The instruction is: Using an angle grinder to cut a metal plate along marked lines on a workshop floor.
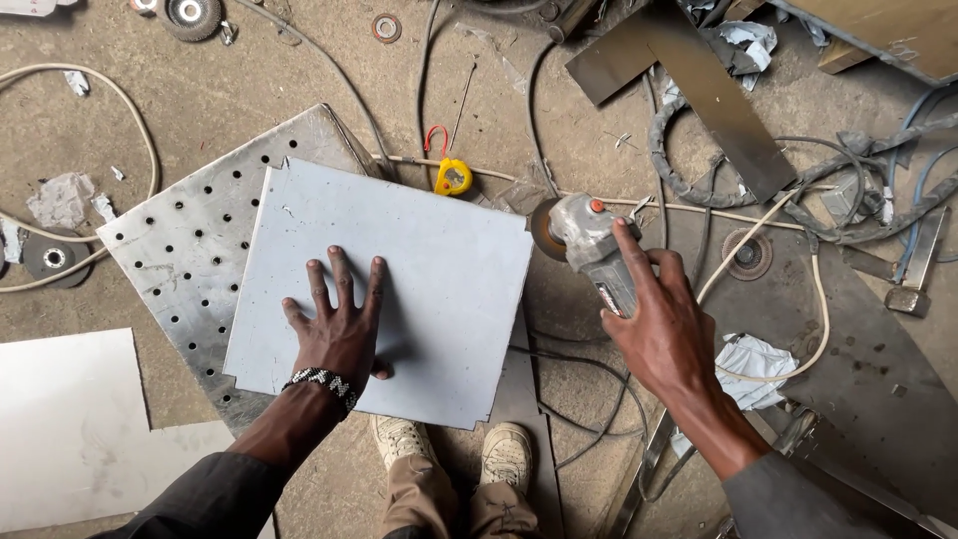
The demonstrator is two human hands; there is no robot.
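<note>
Left hand (339,324) flat, fingers spread, pinning grey sheet (384,289) atop perforated plate (190,250) on the floor. Right hand (664,319) clamped around angle grinder (589,245) at sheet's right edge. Risk: sheet slips; disc kicks towards fingers or cable (818,299).

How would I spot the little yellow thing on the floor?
Find the big pale grey square metal sheet under the left hand. Just past its far edge, on the dusty floor, lies a small round yellow tape measure. Its red loop and bright colour stand out among the grey cables.
</note>
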